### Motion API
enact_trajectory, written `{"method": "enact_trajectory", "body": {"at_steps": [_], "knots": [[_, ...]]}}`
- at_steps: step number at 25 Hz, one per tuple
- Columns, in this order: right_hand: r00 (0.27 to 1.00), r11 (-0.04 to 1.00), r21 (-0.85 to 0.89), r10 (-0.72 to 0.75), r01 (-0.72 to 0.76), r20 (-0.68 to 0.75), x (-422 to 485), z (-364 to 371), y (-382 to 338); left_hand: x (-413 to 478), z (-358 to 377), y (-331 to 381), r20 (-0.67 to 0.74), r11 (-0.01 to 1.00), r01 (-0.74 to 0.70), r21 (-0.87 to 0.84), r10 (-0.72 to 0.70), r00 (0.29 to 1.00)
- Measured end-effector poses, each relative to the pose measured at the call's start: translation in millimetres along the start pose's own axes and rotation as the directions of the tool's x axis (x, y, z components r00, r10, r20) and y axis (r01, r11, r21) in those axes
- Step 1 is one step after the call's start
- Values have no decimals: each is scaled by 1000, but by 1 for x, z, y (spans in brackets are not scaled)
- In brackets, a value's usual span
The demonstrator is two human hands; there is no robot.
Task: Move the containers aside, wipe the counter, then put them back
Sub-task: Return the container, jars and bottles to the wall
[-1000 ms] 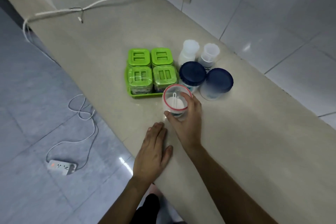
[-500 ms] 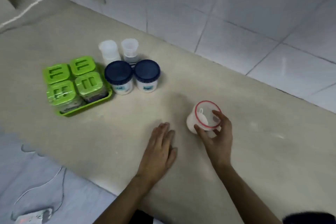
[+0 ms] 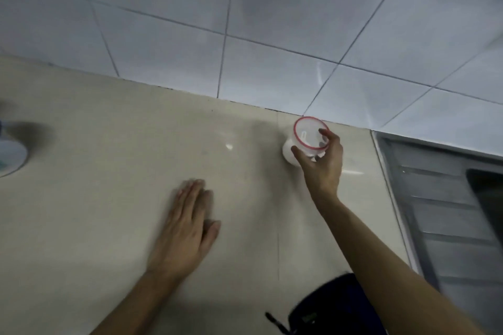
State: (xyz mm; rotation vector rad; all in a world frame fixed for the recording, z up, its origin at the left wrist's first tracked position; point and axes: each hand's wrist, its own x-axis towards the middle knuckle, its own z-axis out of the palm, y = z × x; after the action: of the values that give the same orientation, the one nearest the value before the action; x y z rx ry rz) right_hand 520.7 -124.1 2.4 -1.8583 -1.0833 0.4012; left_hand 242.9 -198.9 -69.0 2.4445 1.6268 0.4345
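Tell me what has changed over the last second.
The right hand carried the red-rimmed container rightward along the counter, away from the other containers, to a spot by the tiled wall near the sink. It still grips the rim. The left hand stays flat on the counter.

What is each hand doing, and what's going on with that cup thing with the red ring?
right hand: gripping the red-rimmed container at its top
red-rimmed container: lid on, upright, near the tiled wall, holds something white
left hand: empty, flat, palm down on the counter
blue-lidded jar: only an edge shows, state unclear
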Motion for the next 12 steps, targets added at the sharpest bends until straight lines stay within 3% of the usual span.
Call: {"method": "enact_trajectory", "body": {"at_steps": [12], "knots": [[1000, 1000, -9, 8, -8, 20, 101, 14, 18, 3, 2, 1, 0, 1000, -15, 15, 15, 1000]]}}
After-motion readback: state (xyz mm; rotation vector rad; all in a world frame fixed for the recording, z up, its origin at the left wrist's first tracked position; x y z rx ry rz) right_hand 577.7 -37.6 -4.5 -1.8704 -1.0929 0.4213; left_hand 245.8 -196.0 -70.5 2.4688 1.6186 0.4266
